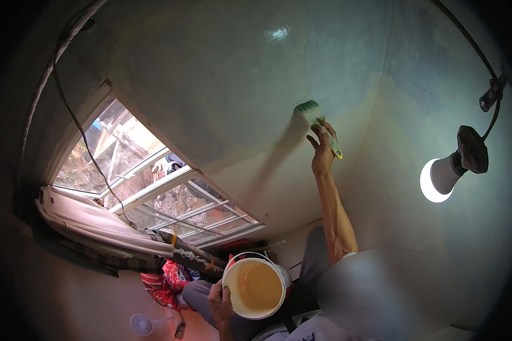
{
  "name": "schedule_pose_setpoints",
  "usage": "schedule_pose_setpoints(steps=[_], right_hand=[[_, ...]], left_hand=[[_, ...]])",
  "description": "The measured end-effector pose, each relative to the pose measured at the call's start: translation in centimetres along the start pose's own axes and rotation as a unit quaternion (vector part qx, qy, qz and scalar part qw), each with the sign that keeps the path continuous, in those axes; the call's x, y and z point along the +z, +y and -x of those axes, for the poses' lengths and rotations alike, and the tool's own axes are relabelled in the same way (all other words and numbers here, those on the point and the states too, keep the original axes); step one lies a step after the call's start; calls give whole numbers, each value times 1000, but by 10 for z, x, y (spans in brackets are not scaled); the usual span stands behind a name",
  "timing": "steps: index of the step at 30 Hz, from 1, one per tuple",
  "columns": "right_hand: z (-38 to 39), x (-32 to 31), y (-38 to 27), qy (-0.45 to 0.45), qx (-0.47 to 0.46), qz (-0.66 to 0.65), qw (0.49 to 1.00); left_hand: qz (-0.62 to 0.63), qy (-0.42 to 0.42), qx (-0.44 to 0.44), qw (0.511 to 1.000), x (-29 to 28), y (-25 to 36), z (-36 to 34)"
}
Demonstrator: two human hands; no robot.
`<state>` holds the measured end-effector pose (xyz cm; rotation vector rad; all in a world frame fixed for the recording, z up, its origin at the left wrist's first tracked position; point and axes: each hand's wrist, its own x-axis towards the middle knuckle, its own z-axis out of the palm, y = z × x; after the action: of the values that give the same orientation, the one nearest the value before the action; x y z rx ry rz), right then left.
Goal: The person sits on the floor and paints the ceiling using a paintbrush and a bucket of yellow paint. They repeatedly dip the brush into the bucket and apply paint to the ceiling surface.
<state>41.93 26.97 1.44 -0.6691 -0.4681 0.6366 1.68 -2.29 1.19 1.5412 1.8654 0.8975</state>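
Note:
A wide paintbrush (312,113) with a pale green handle is raised in my right hand (324,142), its bristles against or very close to the grey-green wall (233,74). The wall looks wet and shiny in places, with a paler band lower down. My left hand (219,300) grips the side of a white bucket (279,292), which sits near my grey-trousered legs (196,301) and holds a pale yellowish liquid. A large blurred patch covers part of the lower right of the picture.
An open-paned window (119,156) is at left, with bundled curtain (96,221) on a padded pole below it. A lit bulb (435,179) hangs from a cable at right; more cables run along the left. Red patterned cloth (162,281) and a small fan-like object (142,324) lie below.

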Motion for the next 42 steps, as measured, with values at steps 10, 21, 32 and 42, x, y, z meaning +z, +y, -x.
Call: schedule_pose_setpoints(steps=[10,21,32,42], right_hand=[[39,-90,94,93,146,58,983],[12,-54,69,89,69,167,979],[14,-37,20,-3,48,36,998],[10,-37,34,26,-6,168,985]], left_hand=[[-23,6,28,999,0,-13,-1],[12,4,25,1000,5,-26,-2],[-5,9,31,999,2,-11,-1],[-9,2,35,999,-1,-22,-1]])
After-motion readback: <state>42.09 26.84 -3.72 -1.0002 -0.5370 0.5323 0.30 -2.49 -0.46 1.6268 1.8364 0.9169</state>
